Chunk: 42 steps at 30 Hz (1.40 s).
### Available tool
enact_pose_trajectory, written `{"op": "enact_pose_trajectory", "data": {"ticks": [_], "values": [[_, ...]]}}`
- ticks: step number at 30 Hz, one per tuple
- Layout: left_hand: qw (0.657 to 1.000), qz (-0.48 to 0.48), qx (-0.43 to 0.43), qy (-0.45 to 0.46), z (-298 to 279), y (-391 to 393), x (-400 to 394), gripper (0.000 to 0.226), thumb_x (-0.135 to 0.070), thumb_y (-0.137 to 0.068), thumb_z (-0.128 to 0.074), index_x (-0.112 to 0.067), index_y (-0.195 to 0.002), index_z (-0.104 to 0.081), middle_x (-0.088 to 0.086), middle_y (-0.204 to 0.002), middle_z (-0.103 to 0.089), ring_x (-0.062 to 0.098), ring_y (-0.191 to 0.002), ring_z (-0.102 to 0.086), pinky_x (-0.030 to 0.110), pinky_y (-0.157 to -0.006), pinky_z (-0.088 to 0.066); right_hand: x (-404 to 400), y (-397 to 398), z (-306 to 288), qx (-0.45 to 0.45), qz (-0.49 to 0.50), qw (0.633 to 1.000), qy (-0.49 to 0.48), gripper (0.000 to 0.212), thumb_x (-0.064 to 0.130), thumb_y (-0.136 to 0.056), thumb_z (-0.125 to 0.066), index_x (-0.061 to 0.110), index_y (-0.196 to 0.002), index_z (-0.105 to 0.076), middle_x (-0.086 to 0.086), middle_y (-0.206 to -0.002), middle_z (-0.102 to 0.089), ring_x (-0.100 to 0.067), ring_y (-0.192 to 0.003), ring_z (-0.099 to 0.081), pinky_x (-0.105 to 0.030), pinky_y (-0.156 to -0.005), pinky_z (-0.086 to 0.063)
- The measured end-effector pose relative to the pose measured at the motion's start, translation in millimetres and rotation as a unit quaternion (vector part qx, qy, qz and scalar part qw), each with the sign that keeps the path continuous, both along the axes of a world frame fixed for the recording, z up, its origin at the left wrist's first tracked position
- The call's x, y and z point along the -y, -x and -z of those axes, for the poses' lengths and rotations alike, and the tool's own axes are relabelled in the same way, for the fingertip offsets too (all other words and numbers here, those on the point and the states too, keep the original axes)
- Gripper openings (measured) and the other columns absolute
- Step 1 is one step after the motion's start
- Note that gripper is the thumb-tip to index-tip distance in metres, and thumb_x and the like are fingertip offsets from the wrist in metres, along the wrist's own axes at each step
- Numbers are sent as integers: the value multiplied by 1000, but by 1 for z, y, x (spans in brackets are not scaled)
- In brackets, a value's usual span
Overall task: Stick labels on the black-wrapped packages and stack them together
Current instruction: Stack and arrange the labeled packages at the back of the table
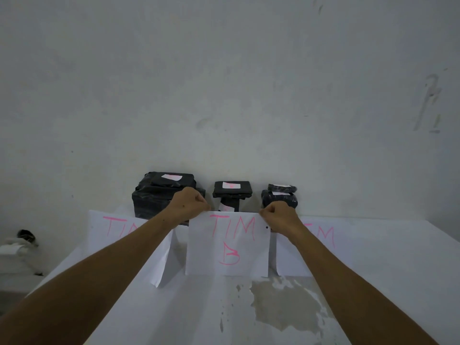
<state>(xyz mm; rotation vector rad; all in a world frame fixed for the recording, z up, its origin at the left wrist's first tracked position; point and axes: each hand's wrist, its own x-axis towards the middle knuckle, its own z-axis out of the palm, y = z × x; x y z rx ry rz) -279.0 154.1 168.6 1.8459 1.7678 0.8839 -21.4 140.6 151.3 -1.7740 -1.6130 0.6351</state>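
Packages: three black stacks point(231, 192) stood by the wall, small labels on top.
Hands: your left hand point(190, 202) and right hand point(278, 215) pinched the middle sheet's point(227, 245) top corners.
Tip: you needed to hold it flat and level under the middle stack.

white wall point(224, 83) behind the surface, scuffed, with grey-green smears at upper right. white table point(388, 257) with a patch of worn, peeling paint point(283, 305) near the front. at far left, a crumpled dark and white object point(23, 241) on a low ledge; cannot identify.
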Motion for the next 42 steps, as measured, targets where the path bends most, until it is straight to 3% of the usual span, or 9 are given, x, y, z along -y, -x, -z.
{"op": "enact_pose_trajectory", "data": {"ticks": [4, 10, 14, 17, 21, 26, 29, 34, 42], "values": [[999, -2, -41, 7, 1, 4, -9, 22, -15, -87, -69, 6, -90, -75, 19, -85, -70, 25, -84, -69, 17, -60, -45, 0, -3, -2, 96, 1, 995, -25, 33, 29, -98, -59, 2, -78, -61, -20, -80, -68, -34, -75, -69, -43, -74, -58], [989, 11, -141, -40, -20, 17, 9, 32, -24, -87, -68, 5, -72, -70, 18, -68, -66, 18, -62, -56, 34, -66, -55, 23, 7, -11, 257, 46, 959, -113, 29, 34, -101, -53, 6, -107, -57, -9, -100, -61, -29, -96, -62, -31, -67, -42], [979, -32, -172, -102, -34, 49, 32, 32, -16, -84, -60, -5, -55, -51, 11, -56, -55, 20, -53, -53, 30, -58, -48, 38, 41, -17, 194, -2, 969, -151, 24, 34, -98, -53, 11, -100, -59, -8, -97, -67, -28, -88, -64, -35, -67, -51], [977, -81, -149, -130, -27, 84, 46, 20, -14, -88, -60, 1, -76, -66, 14, -79, -69, 30, -78, -65, 40, -74, -54, 48, 78, -11, 78, -111, 984, -116, 18, 34, -96, -61, 16, -95, -62, -5, -89, -70, -20, -81, -67, -37, -75, -56], [974, -157, -95, -134, 1, 144, 54, 29, -27, -94, -64, -7, -115, -60, 16, -111, -65, 35, -105, -61, 44, -90, -49, 55, 130, 5, 12, -188, 981, -55, 20, 38, -96, -63, 19, -100, -63, -4, -90, -73, -17, -81, -70, -37, -75, -60], [974, -224, 4, -36, 24, 193, 58, 53, -44, -98, -59, -9, -136, -48, 22, -132, -59, 39, -123, -55, 45, -102, -44, 54, 182, 21, 111, -161, 980, -36, 41, 49, -98, -58, 17, -123, -52, -7, -117, -63, -26, -103, -64, -40, -89, -56], [970, -218, 102, 13, 39, 202, 60, 57, -53, -96, -57, -16, -139, -49, 17, -134, -59, 35, -122, -55, 42, -100, -44, 49, 197, 22, 84, -166, 982, -39, 35, 41, -99, -60, 17, -123, -51, -8, -118, -62, -26, -104, -63, -38, -90, -55], [965, -223, 131, -31, 53, 204, 58, 40, -45, -97, -60, -13, -122, -62, 10, -123, -63, 26, -107, -56, 35, -85, -43, 39, 207, 14, 73, -161, 980, -93, 10, 18, -99, -57, 17, -109, -57, -10, -103, -65, -25, -89, -66, -38, -83, -57], [958, -240, 143, -64, 41, 206, 48, 43, -40, -96, -62, -11, -128, -62, 9, -129, -61, 25, -114, -55, 35, -92, -42, 22, 220, 4, 85, -165, 979, -89, 18, 13, -100, -53, 12, -118, -54, -14, -110, -57, -26, -91, -62, -37, -77, -53]]}}
